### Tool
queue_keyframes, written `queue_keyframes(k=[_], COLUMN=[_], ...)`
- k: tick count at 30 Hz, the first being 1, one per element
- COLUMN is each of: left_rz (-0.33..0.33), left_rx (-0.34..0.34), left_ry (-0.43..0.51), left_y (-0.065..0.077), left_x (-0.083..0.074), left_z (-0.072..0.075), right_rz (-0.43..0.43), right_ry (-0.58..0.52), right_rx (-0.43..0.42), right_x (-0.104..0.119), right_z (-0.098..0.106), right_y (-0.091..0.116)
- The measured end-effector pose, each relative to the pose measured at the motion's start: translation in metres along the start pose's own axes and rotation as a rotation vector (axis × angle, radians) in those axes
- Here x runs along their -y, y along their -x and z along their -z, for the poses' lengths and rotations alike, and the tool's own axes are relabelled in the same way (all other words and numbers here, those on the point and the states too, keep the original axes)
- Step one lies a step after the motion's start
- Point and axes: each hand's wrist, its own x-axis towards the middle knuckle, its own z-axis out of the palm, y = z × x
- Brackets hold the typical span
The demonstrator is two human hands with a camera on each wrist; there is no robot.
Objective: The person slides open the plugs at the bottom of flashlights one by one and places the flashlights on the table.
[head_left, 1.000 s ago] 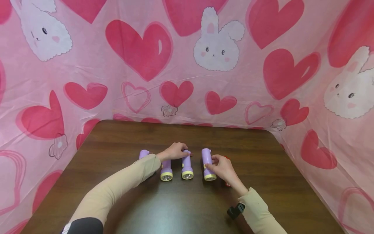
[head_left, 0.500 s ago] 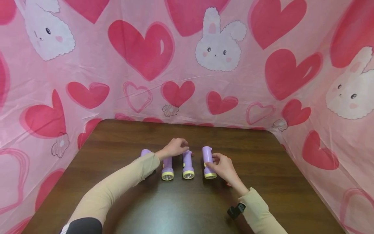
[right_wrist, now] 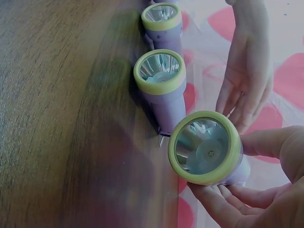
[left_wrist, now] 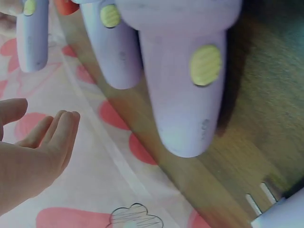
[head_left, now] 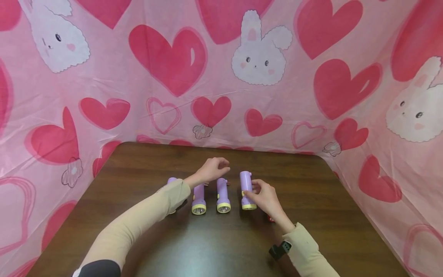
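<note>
Purple flashlights with yellow rims lie in a row, lenses toward me. My right hand pinches the rightmost flashlight between thumb and fingers; its lens faces the right wrist camera, and its body appears raised off the table. My left hand hovers past the tail end of the neighbouring flashlight, its fingers loosely bent around nothing. Another flashlight lies under the left forearm's edge. The left sleeve mostly hides a further flashlight. Yellow switches show in the left wrist view.
Beneath everything is a dark wooden table. A pink cloth with hearts and rabbits hangs behind it and at both sides. Something small and red is partly hidden by the right wrist. Two metal prongs show in the left wrist view.
My left hand has come off the tail of the flashlight beside the held one and moved up and away. The right hand has shifted its flashlight slightly farther from me.
</note>
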Motion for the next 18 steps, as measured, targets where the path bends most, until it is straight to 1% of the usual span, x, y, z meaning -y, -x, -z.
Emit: queue_keyframes(k=[11,18], left_rz=[-0.035,-0.032], left_rx=[-0.022,-0.023], left_ry=[0.021,0.044], left_y=[-0.001,-0.001], left_x=[-0.011,-0.015], left_z=[0.004,0.007], right_rz=[0.022,0.036], right_ry=[-0.042,-0.045], right_rx=[-0.027,-0.048], right_x=[0.0,0.001], right_z=[0.0,0.001], right_y=[0.0,0.0])
